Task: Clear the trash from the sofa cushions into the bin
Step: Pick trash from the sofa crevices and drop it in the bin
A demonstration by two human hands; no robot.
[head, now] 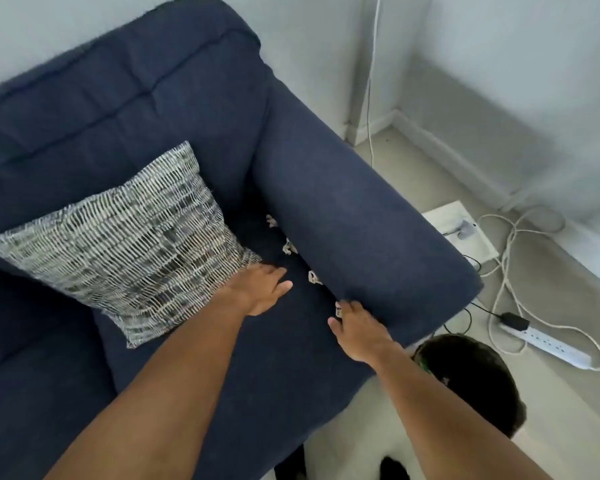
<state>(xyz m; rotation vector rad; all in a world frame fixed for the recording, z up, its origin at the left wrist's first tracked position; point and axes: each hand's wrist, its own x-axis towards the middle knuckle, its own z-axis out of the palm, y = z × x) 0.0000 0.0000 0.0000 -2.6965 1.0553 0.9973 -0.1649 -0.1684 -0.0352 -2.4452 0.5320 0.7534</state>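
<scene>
Pinching a paper scrap (pixel 338 310) in my right grip (pixel 355 332) at the armrest (pixel 361 230) seam, left grip (pixel 262 289) spread flat, pressing the seat cushion (pixel 274 358) to widen the gap beyond.

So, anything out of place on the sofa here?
Yes: crumpled scraps are wedged in the gap along the armrest. The right hand reaches the nearest one; the left hand rests flat by the pillow.
</scene>
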